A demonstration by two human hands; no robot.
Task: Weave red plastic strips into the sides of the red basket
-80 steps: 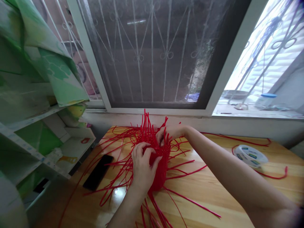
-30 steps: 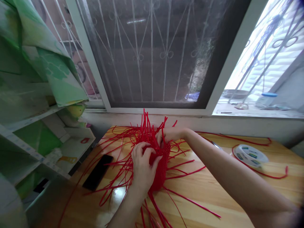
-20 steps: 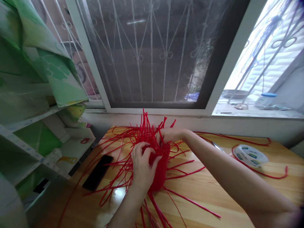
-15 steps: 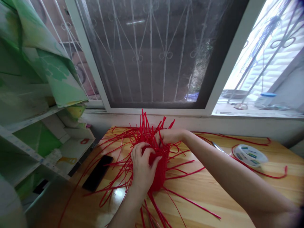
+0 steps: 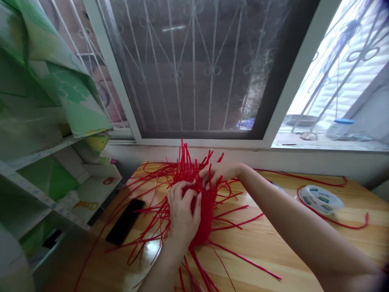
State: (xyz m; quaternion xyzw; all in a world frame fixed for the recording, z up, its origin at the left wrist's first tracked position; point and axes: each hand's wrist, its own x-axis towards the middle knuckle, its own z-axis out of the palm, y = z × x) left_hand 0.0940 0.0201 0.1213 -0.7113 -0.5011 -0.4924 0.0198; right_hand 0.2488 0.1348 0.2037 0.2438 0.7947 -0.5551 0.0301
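Observation:
A small red woven basket [image 5: 206, 219] stands on the wooden table [image 5: 273, 243], with many loose red plastic strands [image 5: 234, 255] fanning out from it. My left hand [image 5: 181, 213] is wrapped round the basket's near side, fingers curled over its rim. At the far rim my right hand [image 5: 217, 173] pinches the upright red strands, fingers closed around them.
A black phone [image 5: 125, 221] lies flat at the table's left edge. A white roll of tape [image 5: 319, 198] sits at the right, ringed by a red strand. A shelf with green papers [image 5: 51, 121] stands at the left. A barred window runs behind the table.
My right hand has shifted slightly at the far rim and its fingers have reworked the strands. My left hand's fingers moved a little on the rim. The basket stays in place.

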